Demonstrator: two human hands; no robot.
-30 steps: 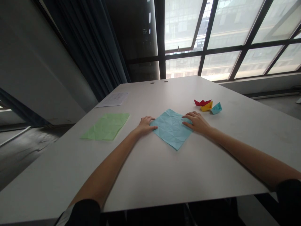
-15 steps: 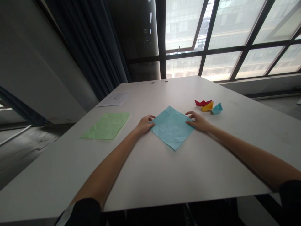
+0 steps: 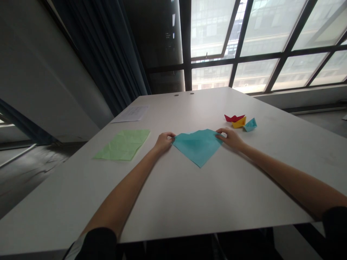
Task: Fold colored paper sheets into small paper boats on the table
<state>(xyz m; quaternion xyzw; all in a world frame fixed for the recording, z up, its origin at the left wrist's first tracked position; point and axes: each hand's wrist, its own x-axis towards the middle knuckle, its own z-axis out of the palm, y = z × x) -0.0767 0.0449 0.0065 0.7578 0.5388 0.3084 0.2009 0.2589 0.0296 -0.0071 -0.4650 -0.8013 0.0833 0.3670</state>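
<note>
A creased blue sheet of paper (image 3: 199, 146) is between my hands over the middle of the table. It now looks like a triangle, one point toward me, with a wavy upper edge. My left hand (image 3: 165, 141) pinches its left corner between thumb and fingers. At the right corner, my right hand (image 3: 230, 138) pinches the paper the same way. The far part of the sheet is out of sight behind the front face.
A green creased sheet (image 3: 123, 145) lies left of my left hand, and a printed white sheet (image 3: 131, 113) is beyond it. Red (image 3: 233, 118), yellow (image 3: 239, 123) and blue (image 3: 250, 125) folded paper boats sit together on the white table (image 3: 173, 206), beyond my right hand.
The blue sheet went from a flat diamond to a triangle as its far corner dropped out of view. Its near point shifted slightly away from me. Both hands keep to its side corners.
</note>
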